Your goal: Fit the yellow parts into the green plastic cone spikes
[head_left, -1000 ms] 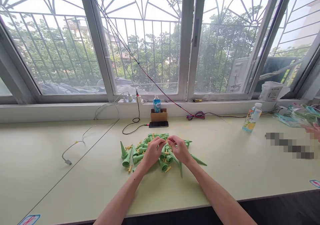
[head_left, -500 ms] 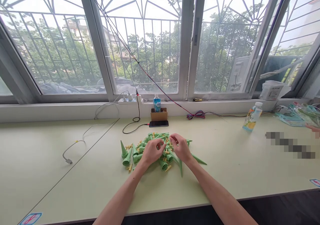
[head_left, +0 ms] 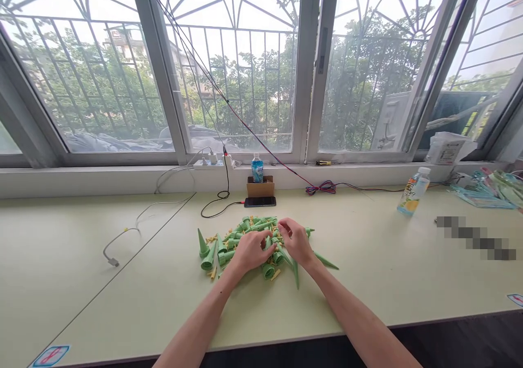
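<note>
A pile of green plastic cone-shaped spikes [head_left: 224, 258] with hollow, ribbed caps lies on the table, small yellow pegs [head_left: 213, 273] scattered among them. Over the middle of the pile is my left hand [head_left: 252, 251], its thumb and index finger apart above the cones, with nothing visible between them. My right hand [head_left: 297, 242] rests just to the right with fingers curled and pressed together. Whatever those fingers hold is hidden. A long green spike [head_left: 326, 260] points outward past my right wrist.
The pale table [head_left: 122, 302] runs beneath a window. A phone [head_left: 260, 201] on a cable lies behind the pile, before a small cardboard box [head_left: 260, 187] and a blue-labelled bottle [head_left: 257, 169]. A drink bottle [head_left: 413, 192] stands right; a white cable [head_left: 111, 260] lies left.
My left thumb and index finger have moved apart from a near pinch. My right hand has stayed almost still. At the far right edge, another person's hand has gone out of view.
</note>
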{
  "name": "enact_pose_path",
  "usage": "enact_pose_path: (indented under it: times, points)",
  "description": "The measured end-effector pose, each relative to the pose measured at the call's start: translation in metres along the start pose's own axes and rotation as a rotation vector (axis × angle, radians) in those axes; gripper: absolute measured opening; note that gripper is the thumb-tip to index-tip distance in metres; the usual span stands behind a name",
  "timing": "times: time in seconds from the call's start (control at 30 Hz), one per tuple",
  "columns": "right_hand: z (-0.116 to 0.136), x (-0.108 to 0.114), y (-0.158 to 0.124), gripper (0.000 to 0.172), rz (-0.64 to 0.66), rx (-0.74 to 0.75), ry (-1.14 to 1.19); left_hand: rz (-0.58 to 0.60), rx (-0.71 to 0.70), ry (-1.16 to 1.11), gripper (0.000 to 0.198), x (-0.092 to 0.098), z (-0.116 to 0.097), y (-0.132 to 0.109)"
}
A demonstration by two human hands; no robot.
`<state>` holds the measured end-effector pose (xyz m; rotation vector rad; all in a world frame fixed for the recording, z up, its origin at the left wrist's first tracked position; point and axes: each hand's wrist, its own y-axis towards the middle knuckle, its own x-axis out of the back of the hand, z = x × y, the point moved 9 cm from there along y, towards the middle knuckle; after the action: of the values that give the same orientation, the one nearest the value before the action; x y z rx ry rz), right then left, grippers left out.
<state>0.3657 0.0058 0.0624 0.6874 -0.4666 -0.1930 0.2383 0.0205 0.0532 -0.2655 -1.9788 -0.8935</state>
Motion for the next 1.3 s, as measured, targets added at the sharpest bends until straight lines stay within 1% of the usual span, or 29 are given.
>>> enact_pose_path:
  times: [0.27, 0.47, 0.63, 0.7, 0.83, 1.1, 1.17, 1.3]
  points:
    - [0.000, 0.000, -0.001, 0.025, -0.007, -0.010, -0.007, 0.006, 0.019, -0.050, 0.019, -0.003, 0.003, -0.001]
    - [-0.003, -0.001, -0.001, 0.026, -0.004, -0.014, -0.005, 0.012, 0.069, -0.082, 0.021, -0.001, 0.004, 0.000]
    - [-0.002, 0.000, -0.001, 0.025, -0.010, -0.015, -0.006, 0.006, 0.125, -0.137, 0.026, 0.000, 0.010, 0.002]
    - [-0.001, 0.001, -0.001, 0.024, -0.023, -0.018, 0.003, -0.011, 0.151, -0.177, 0.028, 0.002, 0.012, 0.003]
    - [-0.001, 0.004, -0.001, 0.023, -0.047, -0.036, 0.024, -0.099, 0.226, -0.240, 0.029, 0.009, 0.021, 0.003]
    - [0.000, 0.004, -0.001, 0.025, -0.055, -0.027, 0.014, -0.218, 0.363, -0.505, 0.040, 0.010, 0.043, 0.002]
    - [0.001, 0.004, -0.001, 0.026, -0.058, -0.018, 0.010, -0.218, 0.406, -0.586, 0.043, 0.008, 0.047, 0.002]
    - [0.002, 0.004, -0.001, 0.026, -0.057, -0.013, 0.002, -0.181, 0.489, -0.715, 0.045, 0.001, 0.050, 0.000]
